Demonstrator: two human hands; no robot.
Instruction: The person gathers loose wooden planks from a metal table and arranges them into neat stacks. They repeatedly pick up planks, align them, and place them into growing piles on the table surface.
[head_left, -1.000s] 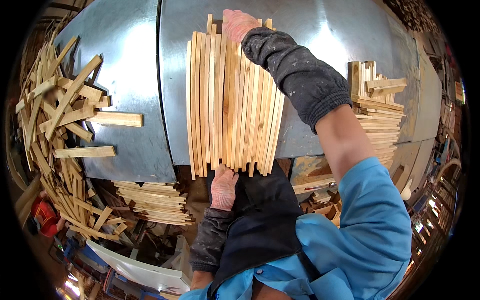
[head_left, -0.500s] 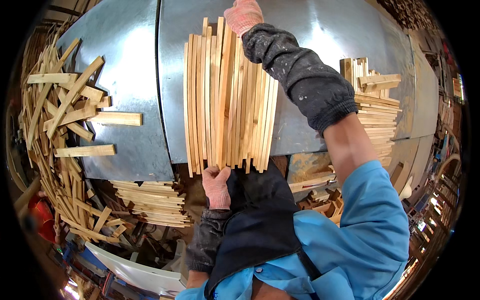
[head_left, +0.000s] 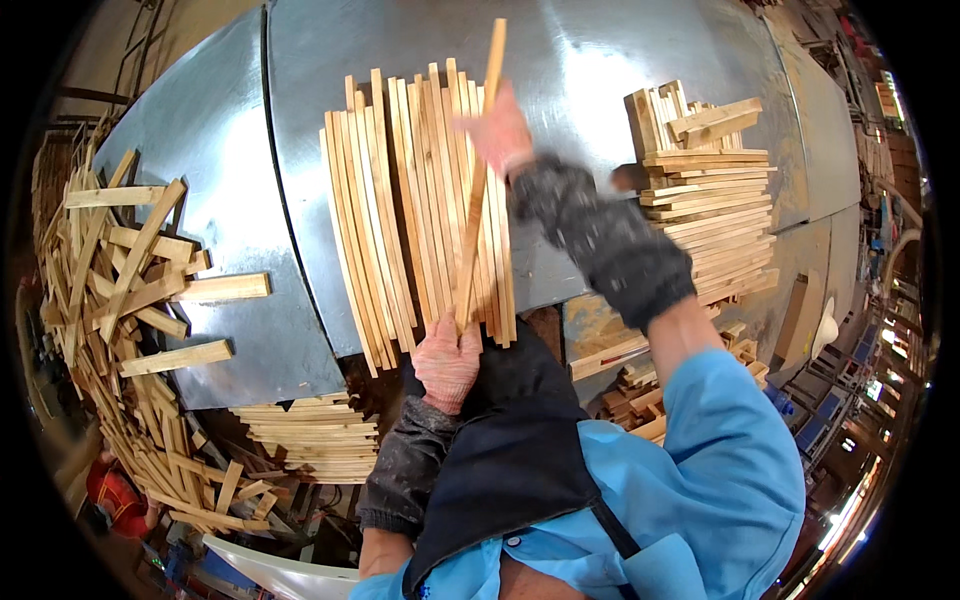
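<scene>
A row of long thin wooden slats (head_left: 400, 210) lies side by side on the grey metal table (head_left: 600, 60). My left hand (head_left: 447, 362), in a pink glove, rests at the near ends of the slats at the table's front edge. In my right hand (head_left: 497, 135), also gloved and blurred by motion, is one single slat (head_left: 478, 170) raised above the row. That slat's near end reaches down to my left hand.
A neat stack of slats (head_left: 710, 200) stands on the table to the right. A loose heap of wooden offcuts (head_left: 120, 290) covers the left side. More slat bundles (head_left: 310, 440) lie below the table's front edge. A red object (head_left: 115, 495) sits at lower left.
My right hand has come back from the far ends of the slats and lifted one slat above the row. My left hand stays at the near ends.
</scene>
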